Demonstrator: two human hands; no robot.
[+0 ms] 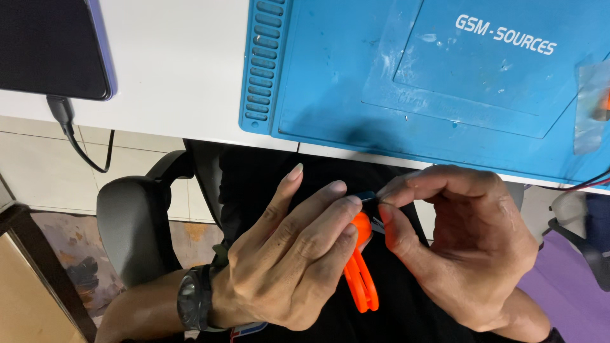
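A dark tablet (54, 47) lies at the table's far left, its cable (76, 140) hanging off. Over the lap, the left hand (286, 260) curls loosely around an orange plastic tool (361, 279). The right hand (464, 248) pinches a small dark part (368, 197) at the tool's top. A blue work mat (343, 82) sits above.

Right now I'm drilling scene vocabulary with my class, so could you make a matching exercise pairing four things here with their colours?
Things:
1. work mat
2. hand tool held between the left hand and the right hand
3. wristwatch
4. desk

Colours:
A. white
B. orange
C. blue
D. black

Pairs: 1-C, 2-B, 3-D, 4-A
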